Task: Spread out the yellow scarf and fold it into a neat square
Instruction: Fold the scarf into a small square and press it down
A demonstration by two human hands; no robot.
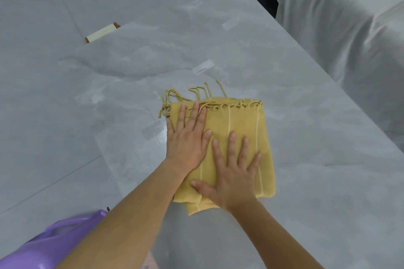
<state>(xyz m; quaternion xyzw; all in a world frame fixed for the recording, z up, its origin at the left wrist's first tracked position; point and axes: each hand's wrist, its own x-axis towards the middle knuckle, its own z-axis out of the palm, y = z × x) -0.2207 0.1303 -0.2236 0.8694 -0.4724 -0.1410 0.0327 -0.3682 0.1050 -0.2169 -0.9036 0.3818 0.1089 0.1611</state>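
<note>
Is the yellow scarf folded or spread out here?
Folded: the yellow scarf is a compact, roughly square stack, layers showing at its near corner; left hand and right hand press flat on it.

A mustard-yellow scarf [238,129] with thin white stripes and matching yellow fringe is seen on a grey marbled table [306,116]; a purple plastic stool [50,244] is seen.

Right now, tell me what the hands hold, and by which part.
Nothing is gripped. The left hand and right hand lie flat, fingers straight, pressing down on the top face of the folded yellow scarf.
</note>
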